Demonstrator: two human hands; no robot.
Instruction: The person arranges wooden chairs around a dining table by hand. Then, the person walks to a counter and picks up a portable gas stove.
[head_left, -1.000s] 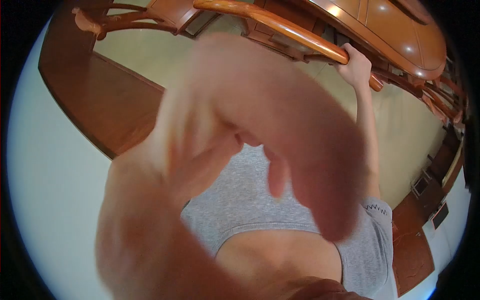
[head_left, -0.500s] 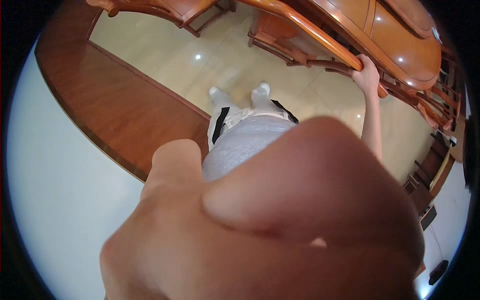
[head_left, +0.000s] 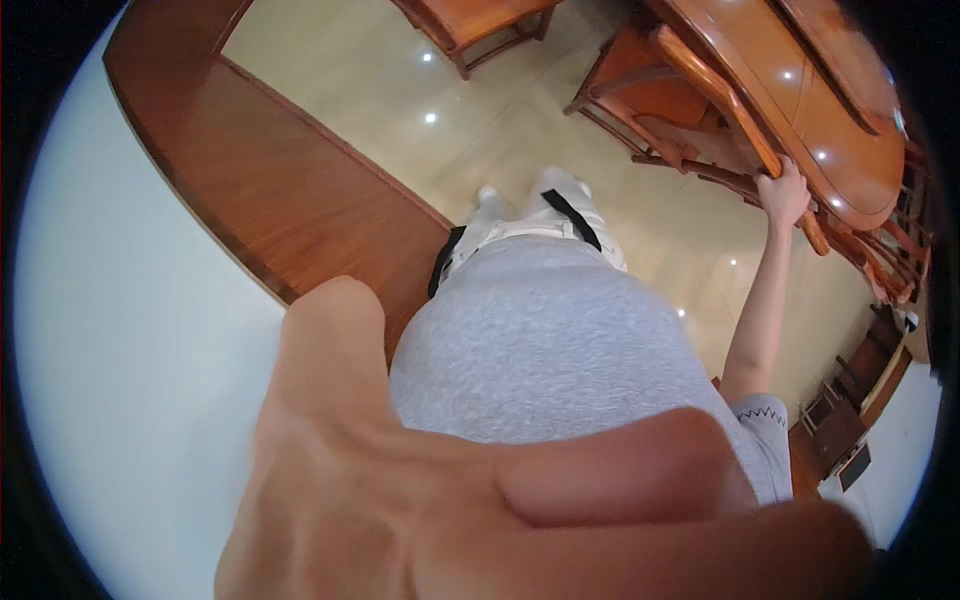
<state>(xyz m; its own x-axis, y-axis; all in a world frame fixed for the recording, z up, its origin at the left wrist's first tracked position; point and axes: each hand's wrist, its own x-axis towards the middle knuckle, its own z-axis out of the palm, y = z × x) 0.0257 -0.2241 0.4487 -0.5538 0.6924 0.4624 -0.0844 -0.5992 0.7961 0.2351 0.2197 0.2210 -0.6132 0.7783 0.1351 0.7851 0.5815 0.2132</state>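
My left hand (head_left: 430,500) fills the lower part of the head view, very close to the camera. Its thumb stands apart from fingers stretched to the right, with nothing seen in it; the fingertips are partly cut off or blurred. My right hand (head_left: 786,193) is wrapped round a glossy curved wooden rail (head_left: 715,85) at the upper right, near its lower end. That rail lies alongside a polished wooden table (head_left: 850,165). Between my hands is my grey shirt (head_left: 550,340), with my white trousers (head_left: 565,205) beyond it.
Wooden seats stand at the top (head_left: 480,20) and beside the rail (head_left: 650,90). More carved chairs crowd the right edge of the table. A brown wooden floor border (head_left: 300,190) and a white surface (head_left: 130,350) run down the left, next to shiny beige tiles (head_left: 400,120).
My left hand has dropped lower in view and its fingers have straightened from a curl, uncovering my shirt and legs. My right hand, still on the rail, appears farther right and lower.
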